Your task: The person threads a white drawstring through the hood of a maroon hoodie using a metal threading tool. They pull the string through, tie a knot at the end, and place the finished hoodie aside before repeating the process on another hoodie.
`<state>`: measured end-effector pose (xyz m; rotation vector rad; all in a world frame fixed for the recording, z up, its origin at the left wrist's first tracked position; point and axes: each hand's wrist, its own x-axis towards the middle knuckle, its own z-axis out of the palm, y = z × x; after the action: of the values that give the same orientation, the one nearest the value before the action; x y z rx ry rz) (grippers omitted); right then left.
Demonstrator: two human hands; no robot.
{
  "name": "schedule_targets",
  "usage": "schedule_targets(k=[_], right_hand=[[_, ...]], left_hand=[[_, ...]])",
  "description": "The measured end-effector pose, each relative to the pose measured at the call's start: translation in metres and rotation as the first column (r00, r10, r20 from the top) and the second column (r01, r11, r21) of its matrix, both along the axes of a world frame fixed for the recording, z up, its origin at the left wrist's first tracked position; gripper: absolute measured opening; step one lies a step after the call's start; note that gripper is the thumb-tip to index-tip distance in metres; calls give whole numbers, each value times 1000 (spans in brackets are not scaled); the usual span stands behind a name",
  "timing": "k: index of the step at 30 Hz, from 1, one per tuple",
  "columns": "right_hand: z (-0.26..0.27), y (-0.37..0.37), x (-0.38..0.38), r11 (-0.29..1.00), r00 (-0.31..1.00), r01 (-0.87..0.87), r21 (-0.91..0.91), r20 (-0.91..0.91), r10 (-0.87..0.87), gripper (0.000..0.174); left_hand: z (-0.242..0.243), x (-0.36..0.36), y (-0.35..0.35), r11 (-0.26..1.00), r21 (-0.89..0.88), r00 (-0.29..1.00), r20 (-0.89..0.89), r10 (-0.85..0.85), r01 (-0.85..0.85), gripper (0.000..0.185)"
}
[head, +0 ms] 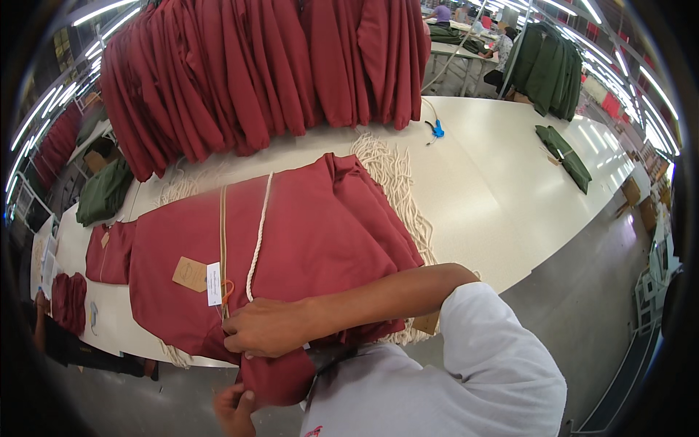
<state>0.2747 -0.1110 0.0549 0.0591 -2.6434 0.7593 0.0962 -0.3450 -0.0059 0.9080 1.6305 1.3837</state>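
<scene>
A maroon zip-front jacket [306, 235] lies on top of a stack of similar ones before me. My right hand [273, 328] reaches across it, its curled fingers gripping the fabric at the near end of the zip [223, 229]. Lower down, my left hand [236, 407] pinches the edge of a maroon flap [278, 379] that hangs over the table edge. Beside the right hand are a brown card tag [190, 274], a white printed tag [213, 284] and an orange loop [228, 289]. A twisted off-white cord [259, 235] runs up from the right hand over the jacket.
Bundled off-white cords [393, 180] stick out around the stack on the white table [491, 180]. Maroon garments [262, 71] hang beyond. A blue-handled tool [437, 130] and a folded green garment [565, 155] lie rightward. A person in dark clothes [82, 347] stands at left.
</scene>
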Motion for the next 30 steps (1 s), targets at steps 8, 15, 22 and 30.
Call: schedule_targets(k=[8,15,22,30], right_hand=[[5,-2,-4,998,998,-48,28,-40,49,14],[11,12,2,1000,997,-10,-6,-82,10,13],[15,6,1,997,995,-65,-28,-83,63,17],[52,33,11,990,995,8,143,-101,7,16]], left_hand=[[14,-6,-21,995,-99,999,50,-19,24,23],[33,-2,-17,991,-116,982,-185,46,-68,19],[43,17,19,996,-29,962,-262,76,-87,6],[79,18,-1,994,-2,972,-211,108,-111,7]])
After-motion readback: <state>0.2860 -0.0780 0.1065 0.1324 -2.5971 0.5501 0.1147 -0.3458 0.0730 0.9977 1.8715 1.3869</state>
